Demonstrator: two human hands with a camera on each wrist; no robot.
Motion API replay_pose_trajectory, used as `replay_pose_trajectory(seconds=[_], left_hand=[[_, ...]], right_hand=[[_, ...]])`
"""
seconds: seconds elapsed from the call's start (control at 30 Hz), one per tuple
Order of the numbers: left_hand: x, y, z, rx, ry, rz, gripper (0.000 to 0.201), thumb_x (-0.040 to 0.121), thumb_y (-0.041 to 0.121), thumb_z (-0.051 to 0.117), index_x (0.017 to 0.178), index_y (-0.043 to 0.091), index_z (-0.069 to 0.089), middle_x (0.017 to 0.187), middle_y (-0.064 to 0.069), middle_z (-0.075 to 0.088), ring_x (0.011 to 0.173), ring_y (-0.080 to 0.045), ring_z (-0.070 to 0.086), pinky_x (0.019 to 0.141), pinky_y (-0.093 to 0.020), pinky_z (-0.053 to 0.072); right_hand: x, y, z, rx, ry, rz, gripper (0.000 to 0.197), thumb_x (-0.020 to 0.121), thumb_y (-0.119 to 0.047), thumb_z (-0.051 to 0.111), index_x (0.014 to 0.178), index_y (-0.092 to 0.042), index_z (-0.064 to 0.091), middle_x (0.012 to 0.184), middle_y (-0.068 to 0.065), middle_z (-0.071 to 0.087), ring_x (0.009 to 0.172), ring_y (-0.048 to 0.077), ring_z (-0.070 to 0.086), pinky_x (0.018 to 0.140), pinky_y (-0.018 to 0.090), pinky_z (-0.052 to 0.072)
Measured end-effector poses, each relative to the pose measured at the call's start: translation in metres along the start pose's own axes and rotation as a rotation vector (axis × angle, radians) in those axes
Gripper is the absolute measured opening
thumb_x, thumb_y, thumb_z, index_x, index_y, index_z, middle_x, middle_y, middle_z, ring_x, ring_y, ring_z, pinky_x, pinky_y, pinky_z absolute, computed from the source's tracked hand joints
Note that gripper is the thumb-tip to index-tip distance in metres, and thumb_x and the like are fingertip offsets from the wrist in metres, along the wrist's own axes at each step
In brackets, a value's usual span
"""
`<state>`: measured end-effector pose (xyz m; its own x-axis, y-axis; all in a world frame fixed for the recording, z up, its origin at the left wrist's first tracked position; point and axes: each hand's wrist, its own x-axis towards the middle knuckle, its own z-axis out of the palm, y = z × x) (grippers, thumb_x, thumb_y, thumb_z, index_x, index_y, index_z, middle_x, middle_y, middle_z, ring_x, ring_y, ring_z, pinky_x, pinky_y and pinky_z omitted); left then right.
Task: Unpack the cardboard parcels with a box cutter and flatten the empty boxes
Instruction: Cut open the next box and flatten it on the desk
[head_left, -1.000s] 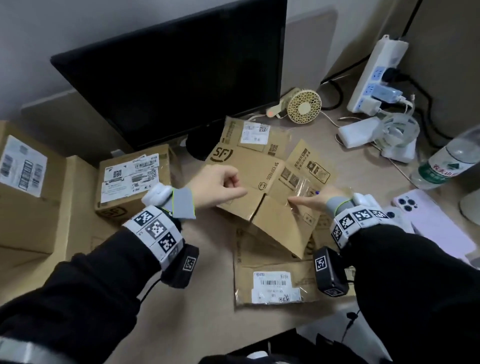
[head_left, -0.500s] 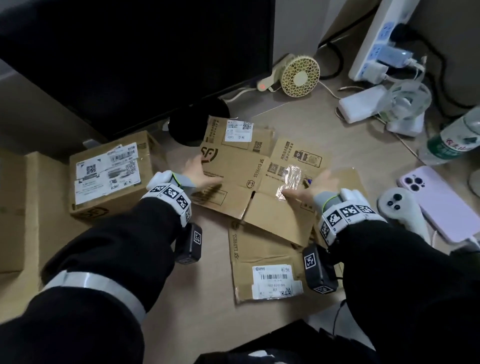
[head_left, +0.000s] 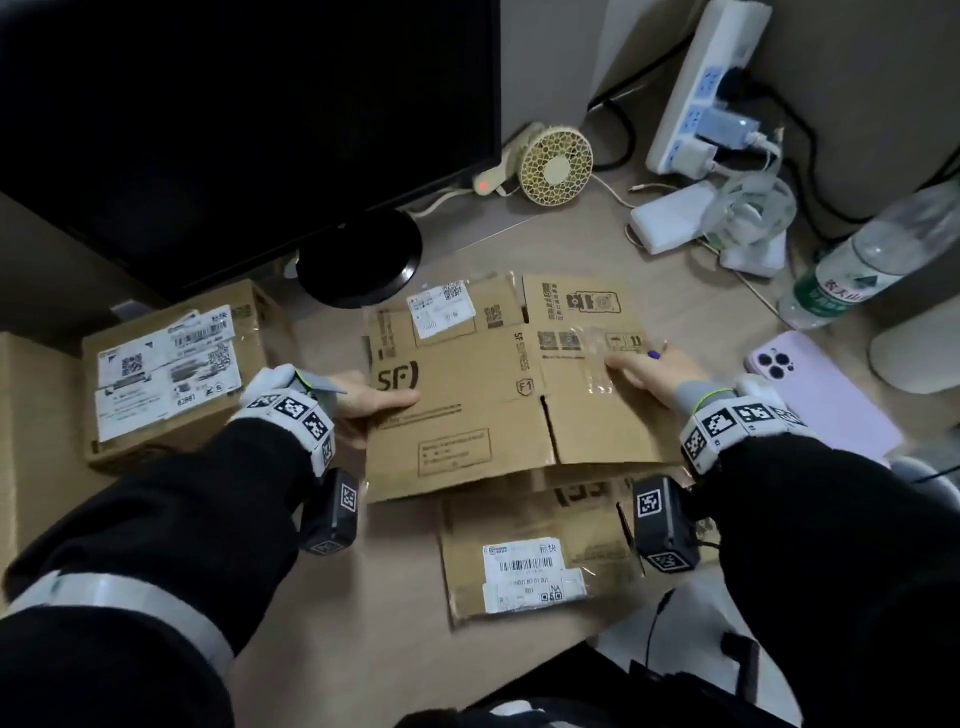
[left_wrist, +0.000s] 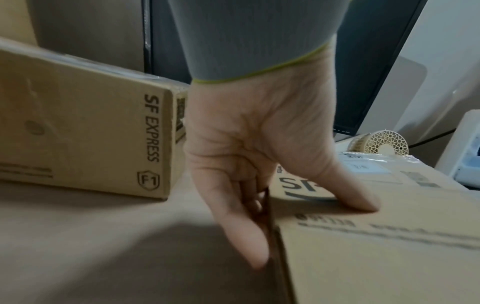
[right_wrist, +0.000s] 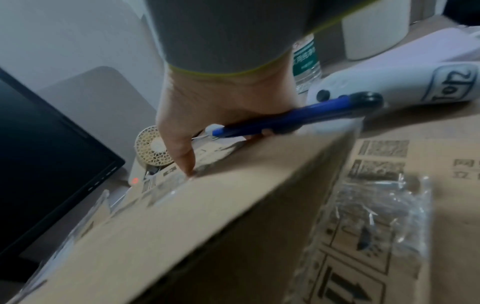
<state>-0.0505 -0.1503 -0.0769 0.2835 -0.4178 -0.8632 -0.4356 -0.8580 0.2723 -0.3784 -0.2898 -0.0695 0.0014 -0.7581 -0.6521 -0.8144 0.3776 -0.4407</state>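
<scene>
Flattened box (head_left: 467, 395) under left-hand fingers (head_left: 389, 401) pinching its edge, right hand (head_left: 647, 374) around box cutter (right_wrist: 285, 120).

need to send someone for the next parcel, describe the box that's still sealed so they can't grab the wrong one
Start at the black monitor; the sealed box sits just below its left side. Unlike the flattened boxes beside it, it stands full and carries overlapping white labels.

black sleeves (head_left: 841, 519), grey cuffs (left_wrist: 249, 41), checker-tagged wristbands (head_left: 291, 415)

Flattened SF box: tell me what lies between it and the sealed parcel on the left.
Only the left hand gripping the flattened SF box edge and bare desk; head view shows it beside the sealed parcel.
</scene>
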Motion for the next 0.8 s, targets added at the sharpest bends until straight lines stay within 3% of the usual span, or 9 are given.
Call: replay_pose_trajectory(seconds=[0.07, 0.13, 0.2, 0.27, 0.37, 0.43, 0.63, 0.73, 0.8], left_hand=[[-0.01, -0.003, 0.016, 0.016, -0.148, -0.008, 0.041, 0.08, 0.053, 0.066, 0.086, 0.013, 0.065, 0.067, -0.002, 0.065, 0.056, -0.014, 0.057, 0.052, -0.023, 0.048], [-0.011, -0.014, 0.039, 0.077, -0.246, -0.033, 0.042, 0.076, 0.05, 0.073, 0.086, 0.01, 0.067, 0.065, -0.004, 0.066, 0.053, -0.015, 0.057, 0.051, -0.025, 0.048], [-0.01, -0.022, 0.062, 0.135, -0.301, -0.032, 0.053, 0.066, 0.046, 0.083, 0.094, 0.004, 0.068, 0.079, -0.013, 0.071, 0.056, -0.02, 0.063, 0.058, -0.029, 0.055], [-0.01, -0.023, 0.076, 0.139, -0.33, -0.014, 0.053, 0.062, 0.045, 0.086, 0.095, 0.007, 0.068, 0.084, -0.014, 0.072, 0.056, -0.021, 0.064, 0.06, -0.029, 0.057], [-0.019, -0.017, 0.084, 0.052, -0.265, 0.023, 0.03, 0.075, 0.041, 0.078, 0.083, 0.016, 0.065, 0.065, 0.002, 0.07, 0.052, -0.014, 0.061, 0.053, -0.022, 0.052], [-0.023, -0.018, 0.083, -0.06, -0.186, 0.044, 0.02, 0.08, 0.034, 0.075, 0.083, 0.018, 0.062, 0.061, 0.007, 0.067, 0.059, -0.013, 0.062, 0.055, -0.021, 0.051], [-0.026, -0.031, 0.067, -0.243, -0.121, 0.036, 0.039, 0.082, 0.031, 0.074, 0.114, 0.016, 0.058, 0.109, -0.008, 0.068, 0.098, -0.024, 0.065, 0.079, -0.038, 0.057], [-0.026, -0.042, 0.053, -0.274, -0.083, 0.029, 0.037, 0.082, 0.028, 0.075, 0.112, 0.017, 0.057, 0.11, -0.009, 0.067, 0.103, -0.026, 0.063, 0.089, -0.043, 0.054], [-0.024, -0.044, 0.043, -0.324, -0.017, 0.033, 0.041, 0.079, 0.025, 0.077, 0.113, 0.014, 0.056, 0.101, -0.007, 0.066, 0.095, -0.024, 0.063, 0.084, -0.043, 0.055]], right_hand=[[0.0, 0.01, -0.008, -0.076, -0.011, 0.033, 0.049, 0.078, -0.053, 0.066, 0.102, -0.01, 0.059, 0.108, 0.008, 0.06, 0.102, 0.028, 0.057, 0.089, 0.032, 0.043], [-0.005, 0.022, -0.01, -0.143, -0.043, 0.057, 0.048, 0.079, -0.054, 0.064, 0.097, -0.01, 0.061, 0.104, 0.01, 0.062, 0.097, 0.027, 0.057, 0.082, 0.031, 0.044], [-0.012, 0.033, -0.011, -0.249, -0.053, 0.067, 0.045, 0.082, -0.055, 0.058, 0.096, -0.012, 0.062, 0.098, 0.01, 0.061, 0.088, 0.024, 0.053, 0.07, 0.028, 0.037], [-0.018, 0.04, -0.01, -0.341, -0.057, 0.061, 0.039, 0.088, -0.056, 0.05, 0.091, -0.017, 0.056, 0.089, 0.009, 0.055, 0.083, 0.023, 0.049, 0.071, 0.026, 0.033], [-0.018, 0.047, -0.009, -0.359, -0.073, 0.065, 0.055, 0.081, -0.067, 0.039, 0.087, -0.017, 0.06, 0.077, 0.005, 0.057, 0.073, 0.02, 0.053, 0.066, 0.027, 0.036], [-0.016, 0.047, -0.007, -0.353, -0.056, 0.043, 0.06, 0.076, -0.073, 0.036, 0.081, -0.02, 0.063, 0.074, 0.003, 0.059, 0.068, 0.017, 0.053, 0.062, 0.027, 0.038], [-0.014, 0.025, 0.01, -0.241, 0.013, -0.004, 0.048, 0.077, -0.067, 0.051, 0.069, -0.02, 0.056, 0.068, 0.001, 0.054, 0.06, 0.013, 0.045, 0.056, 0.024, 0.033], [-0.014, 0.01, 0.022, -0.188, 0.009, -0.012, 0.043, 0.076, -0.062, 0.056, 0.07, -0.02, 0.052, 0.067, -0.001, 0.052, 0.06, 0.012, 0.045, 0.05, 0.021, 0.028], [-0.008, -0.001, 0.029, -0.18, 0.029, -0.032, 0.047, 0.072, -0.066, 0.056, 0.073, -0.018, 0.053, 0.073, 0.002, 0.056, 0.061, 0.014, 0.047, 0.052, 0.022, 0.031]])
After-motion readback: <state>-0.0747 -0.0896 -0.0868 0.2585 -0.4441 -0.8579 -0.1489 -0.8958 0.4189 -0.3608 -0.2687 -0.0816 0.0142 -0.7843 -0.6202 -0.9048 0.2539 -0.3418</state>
